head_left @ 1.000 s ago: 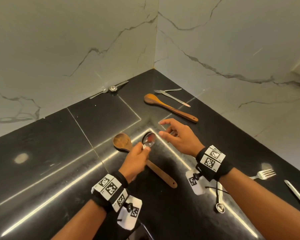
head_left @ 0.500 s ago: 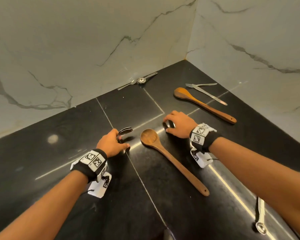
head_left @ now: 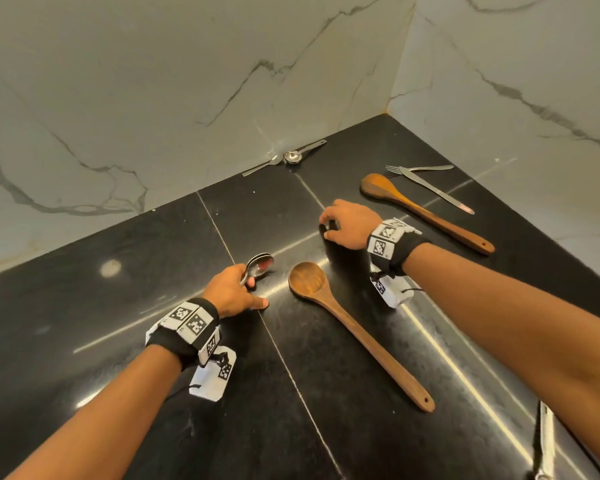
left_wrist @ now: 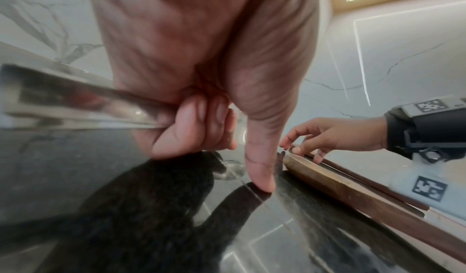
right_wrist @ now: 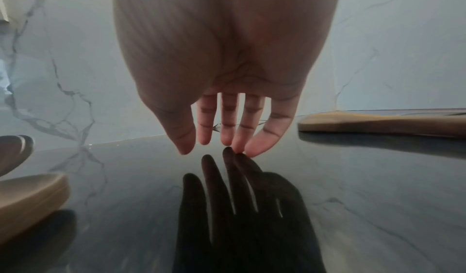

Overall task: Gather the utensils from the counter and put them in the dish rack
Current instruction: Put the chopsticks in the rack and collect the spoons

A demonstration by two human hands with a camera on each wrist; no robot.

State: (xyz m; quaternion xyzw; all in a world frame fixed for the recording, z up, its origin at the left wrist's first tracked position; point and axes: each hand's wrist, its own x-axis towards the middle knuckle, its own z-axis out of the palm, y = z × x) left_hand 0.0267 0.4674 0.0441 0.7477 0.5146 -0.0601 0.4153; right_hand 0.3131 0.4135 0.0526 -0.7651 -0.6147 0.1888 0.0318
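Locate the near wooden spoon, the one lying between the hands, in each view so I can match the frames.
Head: the near wooden spoon lies centre, bowl toward the wall, between the hands.
Left wrist: it runs along the right edge, below the right hand.
Right wrist: only its bowl shows, lower left.
Shared landmark: the black counter it lies on.

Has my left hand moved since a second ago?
Yes. The left hand, holding a metal spoon, was over the handle of the near wooden spoon; now it sits left of that spoon's bowl.
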